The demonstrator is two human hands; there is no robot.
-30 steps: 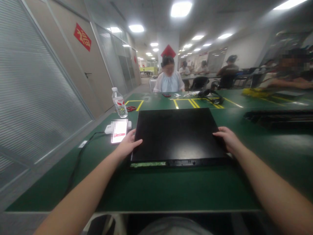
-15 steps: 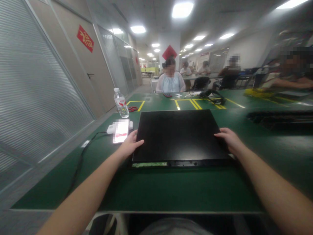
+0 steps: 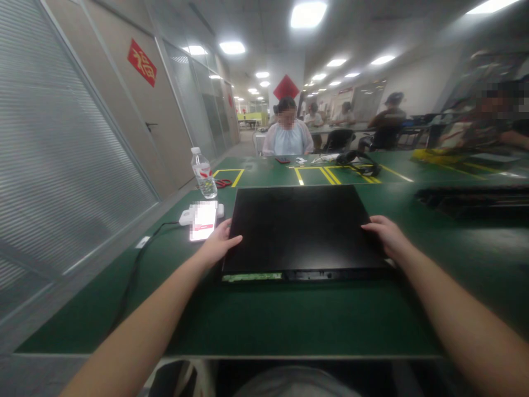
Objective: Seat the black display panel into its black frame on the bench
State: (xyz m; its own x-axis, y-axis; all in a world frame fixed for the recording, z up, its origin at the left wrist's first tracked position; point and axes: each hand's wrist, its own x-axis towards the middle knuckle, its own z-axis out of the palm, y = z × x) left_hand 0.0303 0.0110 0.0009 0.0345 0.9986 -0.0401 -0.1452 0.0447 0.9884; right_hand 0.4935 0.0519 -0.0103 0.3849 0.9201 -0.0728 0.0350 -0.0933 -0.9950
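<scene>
Over the near part of the green bench [image 3: 289, 325], a flat black screen [image 3: 301, 226] spans the space between the person's two hands, with a green strip [image 3: 252, 277] along the left part of its near edge. It looks stiff, perhaps moderately heavy, and its smooth face could slip or scratch; bending might crack it. Its side edges seem the best hold, clear of the strip. The left hand [image 3: 219, 242] clasps the left side and the right hand [image 3: 384, 234] the right, thumbs over the face, remaining fingers wrapped partly out of sight. Whether the screen's underside touches the bench cannot be told. Beside the left hand lies a lit phone [image 3: 204, 220]; farther off stand a water bottle [image 3: 205, 177] and, just beside it, red scissors [image 3: 223, 183] lying flat.
</scene>
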